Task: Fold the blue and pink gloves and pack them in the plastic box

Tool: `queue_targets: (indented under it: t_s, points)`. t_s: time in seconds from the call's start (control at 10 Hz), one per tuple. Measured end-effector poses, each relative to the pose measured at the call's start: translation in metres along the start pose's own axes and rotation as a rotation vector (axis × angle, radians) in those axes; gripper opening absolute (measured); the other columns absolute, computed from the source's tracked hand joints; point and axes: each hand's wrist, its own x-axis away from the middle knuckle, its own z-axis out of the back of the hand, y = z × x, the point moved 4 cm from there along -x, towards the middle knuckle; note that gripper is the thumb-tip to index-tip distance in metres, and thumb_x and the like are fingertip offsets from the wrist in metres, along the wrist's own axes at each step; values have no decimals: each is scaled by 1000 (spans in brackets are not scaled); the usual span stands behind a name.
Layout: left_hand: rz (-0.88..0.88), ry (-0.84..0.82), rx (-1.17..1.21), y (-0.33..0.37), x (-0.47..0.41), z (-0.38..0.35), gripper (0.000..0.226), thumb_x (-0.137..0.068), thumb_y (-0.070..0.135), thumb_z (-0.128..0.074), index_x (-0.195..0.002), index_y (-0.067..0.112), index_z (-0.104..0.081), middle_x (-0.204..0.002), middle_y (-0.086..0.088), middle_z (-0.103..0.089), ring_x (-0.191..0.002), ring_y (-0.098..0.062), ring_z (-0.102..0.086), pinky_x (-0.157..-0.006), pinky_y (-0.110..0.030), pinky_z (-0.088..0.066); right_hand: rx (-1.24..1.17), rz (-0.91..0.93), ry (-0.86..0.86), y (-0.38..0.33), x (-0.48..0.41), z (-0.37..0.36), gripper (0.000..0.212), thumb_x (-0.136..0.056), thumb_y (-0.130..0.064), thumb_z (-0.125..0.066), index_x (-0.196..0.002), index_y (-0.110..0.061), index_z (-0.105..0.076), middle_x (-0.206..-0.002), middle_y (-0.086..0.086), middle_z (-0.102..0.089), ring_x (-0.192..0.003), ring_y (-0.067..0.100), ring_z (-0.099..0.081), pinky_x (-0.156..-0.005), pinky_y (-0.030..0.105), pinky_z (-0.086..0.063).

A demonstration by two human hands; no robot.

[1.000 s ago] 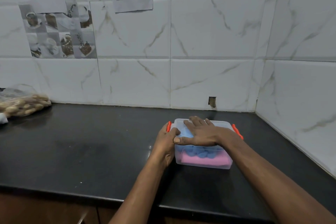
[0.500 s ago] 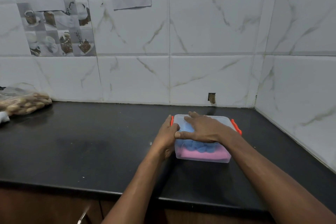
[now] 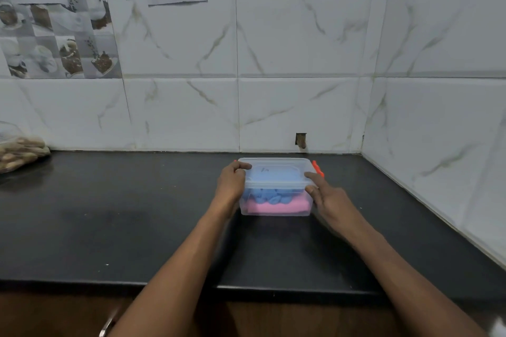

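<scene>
A clear plastic box point(image 3: 276, 210) with its lid point(image 3: 273, 169) on stands on the black counter near the back wall. Inside, the blue gloves point(image 3: 269, 195) lie on top of the pink gloves point(image 3: 273, 206). An orange latch point(image 3: 317, 168) shows at the box's right end; the left latch is hidden behind my left hand. My left hand point(image 3: 231, 183) grips the box's left end, thumb over the lid's corner. My right hand point(image 3: 327, 197) is at the front right corner, with its thumb and forefinger against the lid's edge.
A black counter point(image 3: 137, 221) runs to tiled walls behind and on the right. A clear bag of peanuts point(image 3: 19, 152) lies at the far left by the wall. The counter's front edge point(image 3: 246, 288) is close to me, with wooden cabinets below.
My right hand has come off the top of the lid and moved to the box's front right corner. My left hand stays at the left end. The camera has tilted down slightly.
</scene>
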Motion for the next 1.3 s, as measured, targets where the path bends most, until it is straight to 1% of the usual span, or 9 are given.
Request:
queue_targets:
  t_s: [0.3, 0.5, 0.7, 0.8, 0.9, 1.0, 1.1, 1.2, 1.3]
  points:
    - [-19, -41, -40, -11, -82, -16, 38, -91, 9, -33, -108, 18, -66, -98, 0, -57, -77, -15, -49, -70, -30, -41, -52, -9, -2, 18, -87, -20, 43, -102, -48, -33, -144, -40, -34, -128, 21, -61, -108, 32, -64, -96, 37, -49]
    - [8, -49, -89, -24, -165, -39, 36, -93, 15, -30, -113, 24, -59, -112, -1, -55, -88, -16, -54, -88, -46, -54, -89, -20, 20, 46, -173, -41, 43, -103, -45, -36, -145, -37, -37, -122, 22, -65, -108, 36, -63, -81, 25, -39]
    - [61, -110, -32, -38, -245, -65, 56, -98, 16, -32, -154, 23, -22, -158, -2, -29, -137, -27, -40, -109, -54, -39, -88, -33, -7, 70, -253, -54, 43, -103, -43, -36, -145, -35, -38, -132, 19, -60, -115, 34, -60, -85, 25, -38]
    - [-17, -13, -207, -35, -266, -68, 47, -104, 22, -31, -149, 9, -31, -158, -11, -31, -142, -28, -34, -116, -44, -31, 43, 39, 55, 73, -269, -56, 43, -103, -38, -38, -146, -29, -41, -160, 11, -24, -140, 30, -37, -109, 33, -35]
    - [-389, -7, -662, -15, -264, -70, 46, -105, 33, -34, -146, 14, -42, -161, -7, -24, -149, -21, -19, -122, -42, -13, 289, 199, 172, 64, -271, -50, 43, -102, -27, -47, -143, -14, -49, -163, 17, -12, -151, 33, -12, -119, 48, -22]
    - [-621, -248, -1129, -12, -250, -82, 62, -100, 55, -28, -150, 19, -37, -158, -3, -33, -149, -22, -22, -122, -49, -3, 418, 339, 192, 49, -272, -38, 41, -92, -10, -64, -130, 3, -60, -145, 22, -49, -140, 35, -38, -114, 52, -33]
    - [-482, -368, -1227, -13, -246, -83, 69, -98, 61, -14, -155, 23, -20, -163, 0, -19, -151, -23, -14, -120, -53, 4, 508, 341, 131, 35, -271, -27, 42, -85, -8, -71, -124, 6, -63, -132, 24, -60, -126, 39, -56, -107, 53, -40]
    - [-294, -473, -1259, -2, -243, -87, 67, -100, 57, -12, -157, 22, -4, -166, -1, -2, -152, -23, -3, -117, -57, 8, 610, 213, -197, 21, -279, -23, 51, -102, -22, -39, -146, 4, -38, -153, 23, -37, -145, 36, -31, -122, 47, -16]
    - [-175, -527, -1290, 11, -236, -88, 68, -101, 55, -16, -156, 21, 6, -165, -3, 8, -152, -24, 3, -116, -61, 7, 690, 142, -397, 11, -292, -14, 62, -102, -35, -29, -152, 2, -22, -160, 20, -23, -149, 30, -16, -122, 45, -4]
